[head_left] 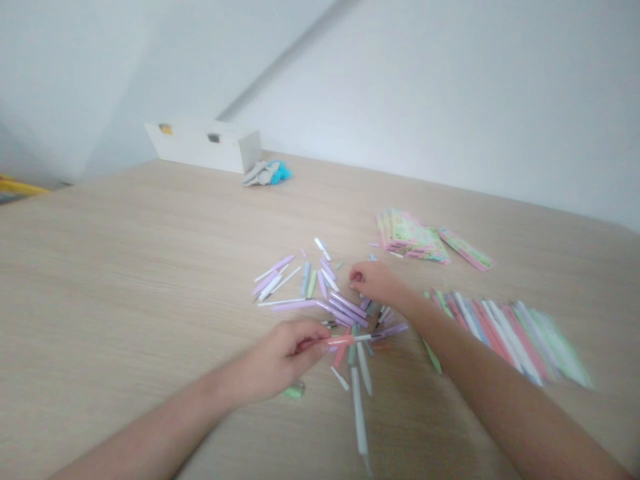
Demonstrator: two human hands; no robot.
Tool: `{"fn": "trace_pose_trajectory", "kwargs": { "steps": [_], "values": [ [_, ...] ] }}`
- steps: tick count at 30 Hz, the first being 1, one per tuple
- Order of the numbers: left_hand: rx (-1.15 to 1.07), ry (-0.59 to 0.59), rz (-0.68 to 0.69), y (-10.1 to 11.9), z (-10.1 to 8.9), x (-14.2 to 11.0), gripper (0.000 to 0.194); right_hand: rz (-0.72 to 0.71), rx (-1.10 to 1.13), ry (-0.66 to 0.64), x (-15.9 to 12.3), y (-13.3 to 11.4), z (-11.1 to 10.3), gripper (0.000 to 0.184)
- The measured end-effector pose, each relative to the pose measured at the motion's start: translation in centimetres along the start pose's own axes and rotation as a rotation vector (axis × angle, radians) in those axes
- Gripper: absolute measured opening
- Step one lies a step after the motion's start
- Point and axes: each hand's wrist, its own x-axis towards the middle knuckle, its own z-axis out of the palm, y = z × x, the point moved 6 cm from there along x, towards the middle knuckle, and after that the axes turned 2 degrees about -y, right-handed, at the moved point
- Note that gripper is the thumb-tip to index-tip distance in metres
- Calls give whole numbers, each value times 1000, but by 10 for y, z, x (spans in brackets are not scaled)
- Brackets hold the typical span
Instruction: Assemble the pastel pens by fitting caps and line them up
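Pastel pen parts (320,307) in a loose heap on a light wood tabletop (125,267), lilac, white, green and pink, crossing one another. Left hand (280,360) curled closed around a pink-and-white pen (340,340), its tip pointing right over the heap's lower edge. Right hand (376,283) partly curled, fingertips (356,278) down at the heap's upper side; any pinched piece impossible to tell. Right forearm (480,360) across the way between heap and a blurred row of striped pastel strips (510,337). Just beside the left hand, a small green piece (295,391). Farther up, a pile of pink-and-green printed packets (411,237) and one loose packet (466,249). Against the back wall (450,100), a white box (205,148), with a grey-and-blue bundle (267,173) at its corner.
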Motion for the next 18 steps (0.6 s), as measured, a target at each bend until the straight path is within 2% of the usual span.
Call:
{"fn": "trace_pose_trajectory", "kwargs": {
  "steps": [11, 16, 18],
  "values": [
    [35, 24, 17, -3, -1, 2, 28, -38, -8, -8, 8, -6, 0, 13],
    [30, 31, 24, -2, -2, 3, 32, -88, 23, 19, 7, -12, -1, 25],
    [19, 31, 30, -1, -1, 3, 33, -119, 41, 18, 6, -16, -1, 22]
  ]
}}
